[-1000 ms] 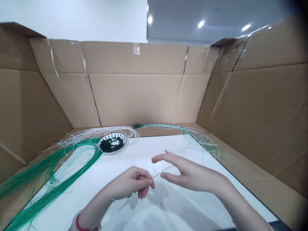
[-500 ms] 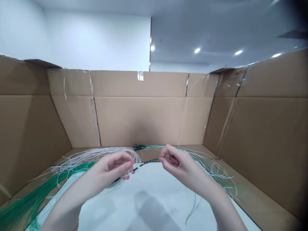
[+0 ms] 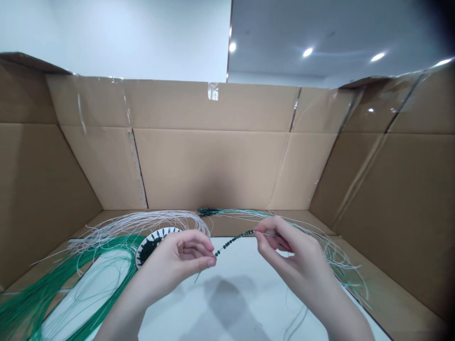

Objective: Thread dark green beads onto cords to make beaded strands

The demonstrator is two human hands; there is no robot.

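A short string of dark beads (image 3: 232,240) stretches between my two hands above the white board (image 3: 199,312). Thumb and fingers of my left hand (image 3: 188,258) pinch its lower left end, and a bit of thread pokes out below them. My right hand (image 3: 284,241) grips the upper right end between thumb and forefinger, with thread running back into the palm. Behind my left wrist sits a patterned plate (image 3: 169,231) holding a heap of small dark beads (image 3: 148,247), partly covered by the hand.
Green threads (image 3: 53,279) lie in a thick bundle at the left. White threads (image 3: 142,220) spread along the back left. A dark beaded bundle (image 3: 207,211) trails pale green threads (image 3: 245,214) to the right. Cardboard walls (image 3: 220,166) rise at the back and both sides.
The view has tilted and shifted slightly. My hands have drawn a little further apart, and the bead string shows more fully between them. The plate of beads now shows beside my left hand.
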